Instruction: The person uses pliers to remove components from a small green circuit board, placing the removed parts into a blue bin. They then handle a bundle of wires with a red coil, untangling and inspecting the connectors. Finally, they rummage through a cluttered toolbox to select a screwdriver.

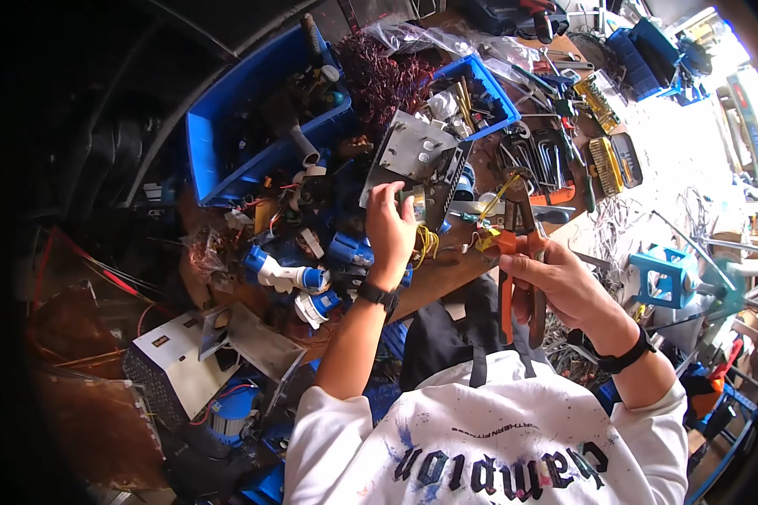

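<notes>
The yellow wire (pixel 428 244) lay between the hands, just right of the curled left hand (pixel 391 231), its grip unclear, while the right hand (pixel 560 282) clasped orange-handled pliers (pixel 506 307) pointing forward.

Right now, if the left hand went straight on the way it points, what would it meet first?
Likely the grey metal plate, just beyond the left hand toward the top of the picture. Depth is unclear from this one view, so I can't tell whether they already touch.
</notes>
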`<state>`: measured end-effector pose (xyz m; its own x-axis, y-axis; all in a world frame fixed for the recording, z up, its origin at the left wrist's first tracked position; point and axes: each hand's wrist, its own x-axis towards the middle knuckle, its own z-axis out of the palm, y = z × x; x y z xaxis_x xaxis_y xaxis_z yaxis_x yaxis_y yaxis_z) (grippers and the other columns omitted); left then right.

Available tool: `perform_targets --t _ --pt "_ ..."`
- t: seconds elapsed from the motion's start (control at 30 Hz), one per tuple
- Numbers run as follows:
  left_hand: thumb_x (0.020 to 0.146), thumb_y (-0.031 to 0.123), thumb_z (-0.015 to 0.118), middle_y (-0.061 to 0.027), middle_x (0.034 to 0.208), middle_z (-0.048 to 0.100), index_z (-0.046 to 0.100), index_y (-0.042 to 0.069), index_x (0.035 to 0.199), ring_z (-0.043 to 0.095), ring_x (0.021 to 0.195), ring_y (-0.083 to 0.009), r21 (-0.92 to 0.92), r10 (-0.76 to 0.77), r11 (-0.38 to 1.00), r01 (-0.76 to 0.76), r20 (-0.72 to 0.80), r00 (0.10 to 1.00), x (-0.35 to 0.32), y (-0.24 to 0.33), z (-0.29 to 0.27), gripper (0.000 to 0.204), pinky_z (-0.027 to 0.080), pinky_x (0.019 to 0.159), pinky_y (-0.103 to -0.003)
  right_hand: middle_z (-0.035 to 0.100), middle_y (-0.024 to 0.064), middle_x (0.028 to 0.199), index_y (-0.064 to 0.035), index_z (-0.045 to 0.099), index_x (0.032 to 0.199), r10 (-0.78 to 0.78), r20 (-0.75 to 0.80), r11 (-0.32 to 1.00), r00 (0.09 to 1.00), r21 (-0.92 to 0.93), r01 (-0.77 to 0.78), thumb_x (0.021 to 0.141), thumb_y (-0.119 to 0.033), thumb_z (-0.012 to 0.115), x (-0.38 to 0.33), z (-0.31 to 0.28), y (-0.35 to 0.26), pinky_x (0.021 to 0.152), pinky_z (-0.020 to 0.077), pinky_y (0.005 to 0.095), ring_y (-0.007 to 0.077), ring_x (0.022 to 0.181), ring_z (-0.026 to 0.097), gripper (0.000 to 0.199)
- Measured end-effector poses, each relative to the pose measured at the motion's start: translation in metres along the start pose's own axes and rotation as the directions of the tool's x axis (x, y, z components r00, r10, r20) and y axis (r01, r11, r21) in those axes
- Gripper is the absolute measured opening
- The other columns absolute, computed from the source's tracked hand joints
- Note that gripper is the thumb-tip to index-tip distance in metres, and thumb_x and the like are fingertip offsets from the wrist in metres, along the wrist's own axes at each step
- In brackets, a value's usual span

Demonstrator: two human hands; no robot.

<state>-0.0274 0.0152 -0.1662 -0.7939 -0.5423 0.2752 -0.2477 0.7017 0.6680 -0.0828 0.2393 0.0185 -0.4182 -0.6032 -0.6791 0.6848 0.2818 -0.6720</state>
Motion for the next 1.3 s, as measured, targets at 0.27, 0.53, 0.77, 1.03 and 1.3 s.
perform_targets --t 0.27,0.53,0.77,1.03,1.3 --pt "0.096 0.018 0.055 -0.0050 0.100 0.066 0.061 0.003 0.113 0.060 0.088 -0.0083 -0.738 0.114 0.587 0.333 0.482 0.869 0.011 0.097 -0.082 0.023 0.048 0.072 -0.021 0.062 0.0034 0.067 -0.0002 0.059 0.107 -0.090 0.047 0.996 0.995 -0.020 0.091 0.092 -0.024 0.062 -0.003 0.019 -0.005 0.043 0.0492 0.0219 0.0103 0.049 0.060 0.028" --pt "0.088 0.011 0.067 -0.0027 0.080 0.069 0.069 0.002 0.093 0.063 0.072 -0.0065 -0.696 0.016 0.615 0.372 0.482 0.876 0.017 0.106 -0.120 0.011 0.049 0.064 -0.022 0.061 0.0037 0.061 0.0021 0.057 0.113 -0.106 0.088 0.963 0.991 -0.239 0.124 0.094 -0.020 0.059 -0.019 0.031 -0.028 0.044 0.0482 0.0228 0.0108 0.047 0.059 0.030" --pt "0.084 0.011 0.070 -0.0059 0.080 0.068 0.068 0.000 0.090 0.063 0.071 -0.0111 -0.265 0.295 0.935 -0.235 0.217 0.930 0.047 0.105 -0.176 0.012 0.048 0.062 -0.024 0.060 0.0035 0.059 0.0024 0.057 0.113 -0.012 0.079 0.874 0.997 -0.483 0.049 0.094 -0.019 0.058 -0.040 0.031 -0.044 0.047 0.0495 0.0231 0.0111 0.049 0.060 0.029" --pt "0.089 0.018 0.066 -0.0034 0.099 0.060 0.053 0.005 0.111 0.059 0.089 -0.0109 -0.683 0.042 0.698 0.212 0.335 0.941 -0.005 0.112 -0.157 0.029 0.048 0.072 -0.022 0.060 0.0005 0.065 0.0010 0.057 0.116 -0.197 0.054 0.956 0.979 -0.210 0.204 0.094 -0.024 0.060 -0.037 0.039 -0.050 0.049 0.0496 0.0203 0.0072 0.052 0.060 0.034" --pt "0.099 0.049 0.035 -0.0068 0.093 0.060 0.053 0.006 0.106 0.063 0.084 -0.0162 -0.556 0.179 0.038 0.830 0.821 0.542 -0.034 0.142 -0.158 0.048 0.054 0.068 -0.029 0.060 0.0002 0.066 0.0004 0.057 0.109 -0.346 0.082 0.923 0.935 -0.149 0.354 0.095 -0.028 0.058 -0.026 0.077 -0.051 0.043 0.0425 0.0184 0.0044 0.047 0.053 0.032"
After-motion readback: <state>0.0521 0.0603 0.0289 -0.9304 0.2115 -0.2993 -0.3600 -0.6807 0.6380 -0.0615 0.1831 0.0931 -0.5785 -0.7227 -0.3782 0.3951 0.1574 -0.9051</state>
